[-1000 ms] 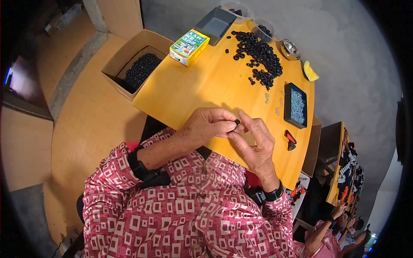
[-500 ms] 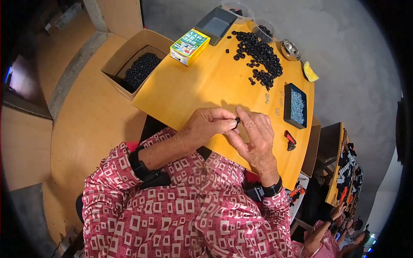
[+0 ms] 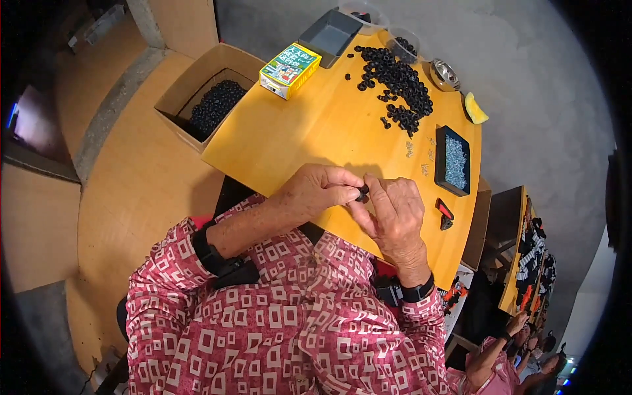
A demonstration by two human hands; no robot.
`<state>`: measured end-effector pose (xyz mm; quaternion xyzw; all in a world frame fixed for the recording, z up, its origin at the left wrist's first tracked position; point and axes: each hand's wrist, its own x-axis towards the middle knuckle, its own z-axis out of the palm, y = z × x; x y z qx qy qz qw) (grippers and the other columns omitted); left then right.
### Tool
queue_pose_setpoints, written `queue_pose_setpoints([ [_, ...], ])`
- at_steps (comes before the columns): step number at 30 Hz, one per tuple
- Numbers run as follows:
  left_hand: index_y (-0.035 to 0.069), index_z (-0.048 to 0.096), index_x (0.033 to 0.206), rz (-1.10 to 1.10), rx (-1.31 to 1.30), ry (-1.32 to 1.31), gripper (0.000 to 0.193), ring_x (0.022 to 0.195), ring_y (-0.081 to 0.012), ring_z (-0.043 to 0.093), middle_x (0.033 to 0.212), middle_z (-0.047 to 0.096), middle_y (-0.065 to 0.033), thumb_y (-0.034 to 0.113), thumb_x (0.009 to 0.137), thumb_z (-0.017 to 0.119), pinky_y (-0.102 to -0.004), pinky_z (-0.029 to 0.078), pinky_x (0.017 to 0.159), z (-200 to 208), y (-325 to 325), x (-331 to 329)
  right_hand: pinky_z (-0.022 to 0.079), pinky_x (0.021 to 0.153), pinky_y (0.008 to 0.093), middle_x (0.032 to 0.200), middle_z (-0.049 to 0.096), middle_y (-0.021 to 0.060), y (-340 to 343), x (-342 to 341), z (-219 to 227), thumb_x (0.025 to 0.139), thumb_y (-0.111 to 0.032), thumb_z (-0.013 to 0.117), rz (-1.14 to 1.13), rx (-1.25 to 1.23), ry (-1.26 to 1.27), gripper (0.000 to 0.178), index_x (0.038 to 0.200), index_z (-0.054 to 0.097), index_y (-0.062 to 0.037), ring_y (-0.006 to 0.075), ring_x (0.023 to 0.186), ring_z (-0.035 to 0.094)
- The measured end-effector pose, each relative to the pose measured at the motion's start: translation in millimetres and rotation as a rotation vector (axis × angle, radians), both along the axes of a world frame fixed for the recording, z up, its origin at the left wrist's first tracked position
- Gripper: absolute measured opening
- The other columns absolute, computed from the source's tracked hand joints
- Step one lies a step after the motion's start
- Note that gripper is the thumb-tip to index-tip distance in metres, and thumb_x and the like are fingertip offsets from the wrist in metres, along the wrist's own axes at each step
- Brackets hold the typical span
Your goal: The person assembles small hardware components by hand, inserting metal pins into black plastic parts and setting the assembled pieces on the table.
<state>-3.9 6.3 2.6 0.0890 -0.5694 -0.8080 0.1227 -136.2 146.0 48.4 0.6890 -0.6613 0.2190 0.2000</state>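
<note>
A small round black part (image 3: pixel 362 191) is pinched between my two hands above the table's near side. My left hand (image 3: pixel 316 187) grips it with thumb and forefinger from the left. Thumb and forefinger of my right hand (image 3: pixel 397 214) close on it from the right, the other fingers bent. The fingertips hide much of its shape. Farther off lies a loose pile of similar small black ring-like parts (image 3: pixel 401 85). To the right stands a black tray (image 3: pixel 453 191) of small silvery metal pieces.
On the yellow table (image 3: pixel 276 138) are a yellow-green carton (image 3: pixel 289 70), a grey tray (image 3: pixel 329 36), a metal bowl (image 3: pixel 445 75), a yellow crescent-shaped object (image 3: pixel 475 110) and a red-and-black tool (image 3: pixel 445 214). A cardboard box (image 3: pixel 178 108) of black parts stands left. People work at lower right.
My right forefinger has drawn in closer to the left fingertips, its raised fingers now more bent. The black part shows a little more and seems slightly turned.
</note>
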Motion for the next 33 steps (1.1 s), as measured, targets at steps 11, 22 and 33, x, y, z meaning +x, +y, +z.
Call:
queue_pose_setpoints([
  [11,-0.002,0.065,0.113,-0.078,0.051,-0.058,0.026,0.096,-0.0081,0.059,0.102,0.066,-0.0022,0.015,0.093,0.065,-0.0253,0.047,0.088,-4,-7,2,0.045,0.063,0.0365,0.074,0.055,0.0096,-3,8,-4,0.079,-0.017,0.075,-0.023,0.02,0.063,0.028,0.094,0.063,0.0025,0.024,0.066,0.057],
  [22,-0.005,0.063,0.11,-0.104,0.168,0.017,0.025,0.093,-0.0136,0.065,0.099,0.069,-0.0089,0.012,0.092,0.065,-0.0276,0.051,0.087,-5,-1,1,0.049,0.073,0.0394,0.084,0.064,0.0147,9,-4,18,0.084,-0.012,0.071,0.057,0.234,-0.232,0.033,0.112,0.065,0.0027,0.0304,0.077,0.063],
  [33,-0.006,0.065,0.108,-0.128,0.17,0.0,0.024,0.092,-0.014,0.067,0.098,0.071,-0.0099,0.011,0.091,0.066,-0.0268,0.052,0.086,8,1,2,0.05,0.072,0.0362,0.084,0.067,0.0108,11,-8,20,0.079,-0.005,0.074,0.081,0.176,-0.592,0.022,0.1,0.07,-0.0007,0.0277,0.077,0.064],
])
